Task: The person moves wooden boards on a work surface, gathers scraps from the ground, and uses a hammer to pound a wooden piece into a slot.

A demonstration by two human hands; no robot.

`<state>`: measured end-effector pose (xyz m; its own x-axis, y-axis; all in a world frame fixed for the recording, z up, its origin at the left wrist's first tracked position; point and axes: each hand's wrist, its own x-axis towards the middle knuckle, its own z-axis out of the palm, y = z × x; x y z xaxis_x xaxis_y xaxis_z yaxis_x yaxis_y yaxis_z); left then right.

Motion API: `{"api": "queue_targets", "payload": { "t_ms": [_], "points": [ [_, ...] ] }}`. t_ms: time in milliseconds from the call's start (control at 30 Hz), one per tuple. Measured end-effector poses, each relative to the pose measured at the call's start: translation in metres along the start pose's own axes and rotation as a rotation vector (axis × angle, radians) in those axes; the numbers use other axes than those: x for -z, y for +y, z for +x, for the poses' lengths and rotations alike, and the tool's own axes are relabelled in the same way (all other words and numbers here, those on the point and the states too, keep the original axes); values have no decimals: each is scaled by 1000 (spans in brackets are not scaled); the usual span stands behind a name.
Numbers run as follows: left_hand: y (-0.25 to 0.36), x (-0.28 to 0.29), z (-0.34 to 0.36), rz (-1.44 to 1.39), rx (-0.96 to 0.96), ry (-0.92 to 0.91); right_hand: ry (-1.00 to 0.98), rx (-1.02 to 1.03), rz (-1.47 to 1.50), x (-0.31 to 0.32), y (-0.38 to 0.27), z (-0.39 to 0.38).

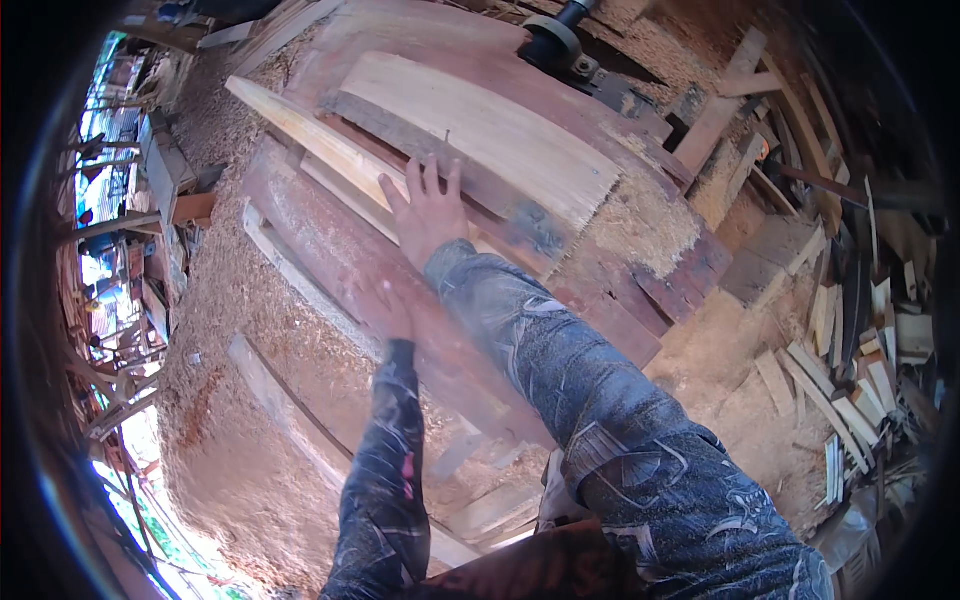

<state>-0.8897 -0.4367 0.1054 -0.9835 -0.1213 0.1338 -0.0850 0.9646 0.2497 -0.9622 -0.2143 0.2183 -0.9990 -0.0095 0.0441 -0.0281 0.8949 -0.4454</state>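
Two hands work over one desk (325, 215) of reddish-brown wood, its broad boards worn and dusted, the right-hand end cracked and ragged. The right hand (430, 208) is palm down with its fingers splayed, a wide grip, resting over the lower end of one strip (310, 125), long, straight-sided, pale yellow and narrowing toward its far end. That strip lies aslant on the desk, running from the upper left to beneath the fingers; just beside it, on the near side, a second pale strip (345, 190) lies along it. The left hand (383, 308), blurred, is low over the desk nearer the body, its fingers stretched out and its grip loose; whether it touches the wood I cannot tell. Beyond the right hand is one wide plank (490, 130), pale, smooth-faced and faintly grained, with a jagged, splintery right end; one grey board (400, 135) runs along its near edge, and one thin pin (447, 137) stands up there. Crumbly sawdust (640, 232) heaps beside the jagged end. One dark, rounded machine part (552, 42) sits at the far side. Two patterned, dust-speckled sleeves cover the forearms. Offcuts (830, 400), thin, flat and too many to count, are scattered at the right.
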Motion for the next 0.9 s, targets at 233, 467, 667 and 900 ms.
{"api": "queue_targets", "payload": {
  "t_ms": [233,467,667,900],
  "points": [
    [25,9,-57,207,85,1,0,11,-80,-7,-16,31],
    [16,17,-58,181,94,29,77,45,-213,-32,-40,64],
    [20,22,-55,118,154,5,156,76,-176,-53,-57,112],
    [15,30,-49,73,183,-74,155,73,-268,-79,-93,187]
  ]
}}
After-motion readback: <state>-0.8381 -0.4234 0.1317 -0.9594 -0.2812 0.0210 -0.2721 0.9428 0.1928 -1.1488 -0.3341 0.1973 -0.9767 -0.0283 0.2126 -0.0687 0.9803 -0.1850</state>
